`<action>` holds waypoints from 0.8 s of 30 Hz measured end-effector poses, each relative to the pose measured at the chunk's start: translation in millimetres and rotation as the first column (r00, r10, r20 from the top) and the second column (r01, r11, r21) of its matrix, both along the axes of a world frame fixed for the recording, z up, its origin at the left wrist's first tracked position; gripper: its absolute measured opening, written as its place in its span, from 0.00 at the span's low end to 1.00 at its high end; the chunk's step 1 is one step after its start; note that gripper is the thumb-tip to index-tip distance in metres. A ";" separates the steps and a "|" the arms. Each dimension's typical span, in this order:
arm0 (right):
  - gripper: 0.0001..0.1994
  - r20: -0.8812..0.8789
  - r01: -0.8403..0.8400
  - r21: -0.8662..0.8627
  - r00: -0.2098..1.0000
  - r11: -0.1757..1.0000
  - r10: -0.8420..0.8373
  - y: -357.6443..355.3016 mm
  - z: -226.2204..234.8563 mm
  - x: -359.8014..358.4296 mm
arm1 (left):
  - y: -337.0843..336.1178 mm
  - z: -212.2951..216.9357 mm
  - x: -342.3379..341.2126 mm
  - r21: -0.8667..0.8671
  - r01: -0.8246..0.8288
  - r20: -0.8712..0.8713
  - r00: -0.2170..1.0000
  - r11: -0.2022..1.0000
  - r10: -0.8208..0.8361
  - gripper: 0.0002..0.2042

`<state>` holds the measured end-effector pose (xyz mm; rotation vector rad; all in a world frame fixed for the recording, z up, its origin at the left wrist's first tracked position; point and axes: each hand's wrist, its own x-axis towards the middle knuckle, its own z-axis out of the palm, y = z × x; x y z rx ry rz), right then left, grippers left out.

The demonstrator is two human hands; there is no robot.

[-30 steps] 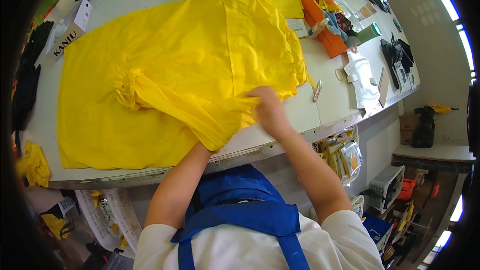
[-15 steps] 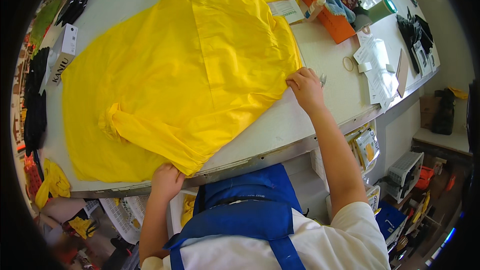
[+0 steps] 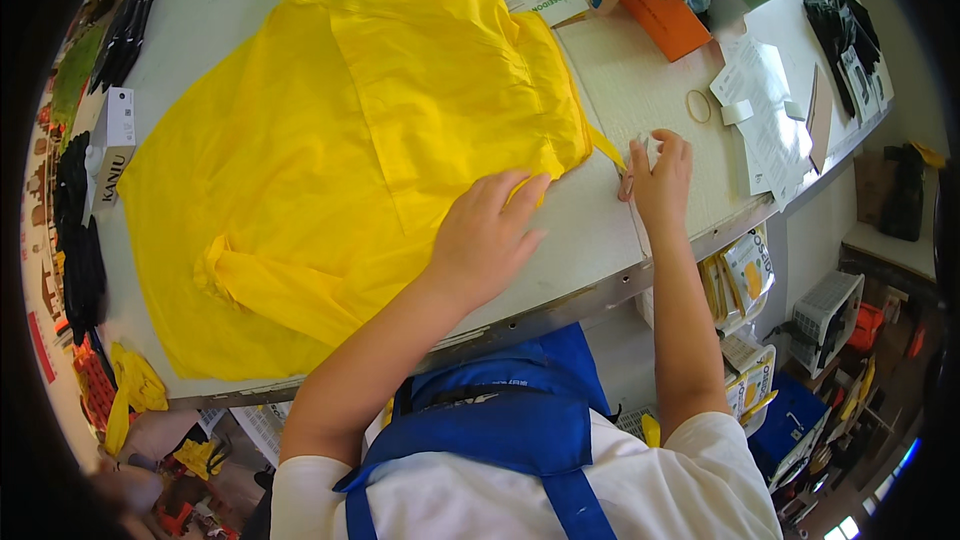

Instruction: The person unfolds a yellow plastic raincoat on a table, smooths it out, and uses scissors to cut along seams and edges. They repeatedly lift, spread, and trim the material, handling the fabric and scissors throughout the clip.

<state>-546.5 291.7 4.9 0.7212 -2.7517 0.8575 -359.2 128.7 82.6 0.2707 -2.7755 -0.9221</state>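
Left hand (image 3: 487, 240) lies open, flat on the half-folded yellow garment (image 3: 340, 150); beside it, right hand (image 3: 660, 180) pinches a small tag (image 3: 640, 147).

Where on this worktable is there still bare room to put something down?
The best bare patch is the white table between the yellow garment and the rubber band, above the right hand. A narrower strip runs along the near edge below the left hand. The far right corner is crowded: orange tray, papers, black items.
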 end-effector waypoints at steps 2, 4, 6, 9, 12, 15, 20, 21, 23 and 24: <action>0.17 0.080 0.046 0.126 0.995 0.991 -0.057 12.7 -4.7 7.4 | 4.5 -17.3 -27.9 -0.004 -0.002 -0.051 0.999 1.000 0.001 0.21; 0.18 0.210 0.057 0.207 0.972 0.977 -0.101 21.3 -8.3 8.9 | 6.2 -40.4 -36.8 -0.037 -0.002 0.070 0.998 0.999 0.005 0.18; 0.16 0.387 0.029 0.234 0.914 0.972 -0.121 28.0 -8.6 6.2 | 8.2 -59.4 -38.8 -0.062 -0.004 0.132 0.991 0.998 0.013 0.16; 0.12 0.255 0.073 0.081 0.963 0.994 -0.092 50.2 -18.7 -5.9 | 5.4 -71.4 -37.2 -0.037 -0.051 0.099 0.994 0.998 0.055 0.14; 0.11 0.322 0.121 -0.182 0.945 0.976 -0.057 35.9 2.5 15.9 | 6.3 -65.0 -42.5 0.019 -0.152 0.059 0.987 0.988 0.151 0.14; 0.15 0.331 -0.089 -0.191 0.932 0.978 0.149 19.1 15.8 46.3 | 5.3 -60.5 -50.6 -0.028 -0.160 0.143 0.976 0.987 0.163 0.13; 0.13 0.586 0.059 -0.310 0.798 0.949 0.142 -11.2 5.2 82.1 | 1.2 -74.6 -49.2 0.060 -0.177 0.106 0.980 0.982 0.170 0.10; 0.12 0.592 0.057 -0.289 0.795 0.956 0.132 -14.0 5.3 83.4 | 1.0 -77.3 -48.2 0.077 -0.183 0.069 0.982 0.980 0.177 0.09; 0.13 0.598 0.050 -0.243 0.794 0.969 0.110 -17.5 7.1 82.9 | 1.9 -82.0 -47.3 0.115 -0.191 -0.009 0.981 0.975 0.193 0.08; 0.13 0.587 0.047 -0.249 0.802 0.967 0.112 -18.6 6.0 83.7 | 1.9 -83.7 -46.3 0.122 -0.188 -0.031 0.981 0.975 0.193 0.07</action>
